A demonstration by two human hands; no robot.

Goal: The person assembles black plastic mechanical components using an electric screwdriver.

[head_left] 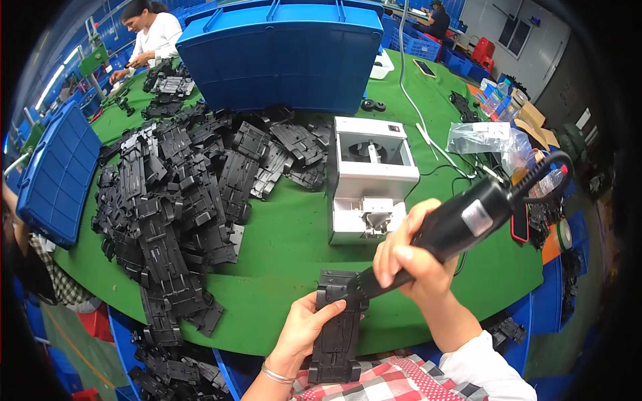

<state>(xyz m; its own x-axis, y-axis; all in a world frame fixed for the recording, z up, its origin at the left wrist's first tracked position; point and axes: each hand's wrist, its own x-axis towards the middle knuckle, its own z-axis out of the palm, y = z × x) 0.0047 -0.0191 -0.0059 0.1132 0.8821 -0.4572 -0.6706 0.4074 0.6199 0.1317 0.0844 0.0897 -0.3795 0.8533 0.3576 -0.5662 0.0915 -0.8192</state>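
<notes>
My left hand (302,327) is closed on a black plastic toy-car chassis (339,334), its thumb pressed on the upper face. The chassis is held lengthwise at the table's near edge. My right hand (416,257) wraps round a thick black electric screwdriver (461,220), tilted with its cord end up to the right. The screwdriver's narrow front end meets the far part of the chassis; its tip is hidden there. Just beyond my hands stands a white and silver screw feeder (372,177) with an open top.
A large pile of black chassis (174,194) covers the table's left side. Behind it stands a big blue bin (281,63); another blue bin (60,174) leans at the left. Plastic bags (488,139), cables and a red-edged phone (519,222) lie right. A co-worker (150,33) sits far left.
</notes>
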